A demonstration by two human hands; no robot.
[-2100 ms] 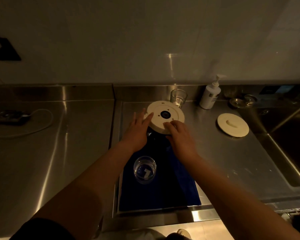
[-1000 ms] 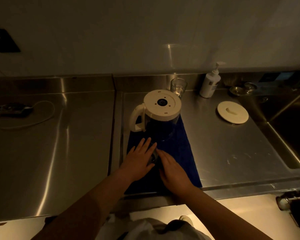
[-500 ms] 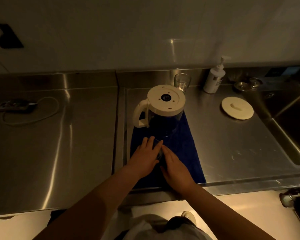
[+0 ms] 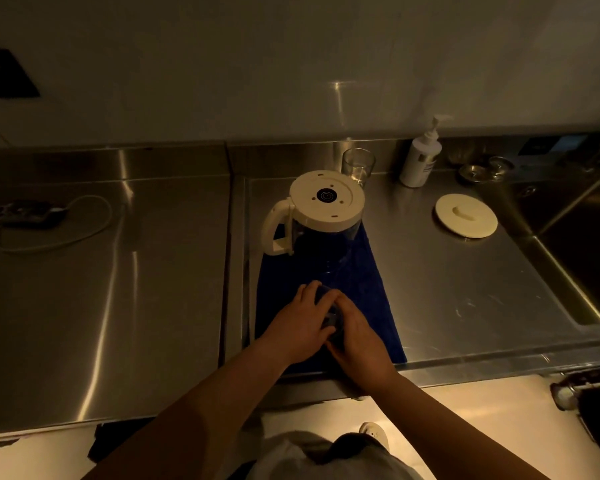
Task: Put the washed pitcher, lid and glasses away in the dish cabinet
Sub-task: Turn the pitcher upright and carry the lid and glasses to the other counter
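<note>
A glass pitcher (image 4: 321, 216) with a cream base and handle stands upside down on a blue cloth (image 4: 364, 289). Nearer the counter's front edge, my left hand (image 4: 300, 325) and my right hand (image 4: 355, 336) wrap around a small drinking glass (image 4: 330, 317) on the cloth; the glass is mostly hidden between my fingers. A second clear glass (image 4: 358, 166) stands behind the pitcher by the backsplash. The round cream lid (image 4: 466, 220) lies flat on the steel counter to the right.
A white pump bottle (image 4: 420, 161) stands at the back right, with small metal dishes (image 4: 484, 169) beside it. A sink basin (image 4: 582, 237) opens at the far right. A power strip with a cord (image 4: 28, 216) lies on the left counter.
My hands left the pitcher's base and came down to the near glass on the cloth, closing around it. The view has shifted back from the counter.
</note>
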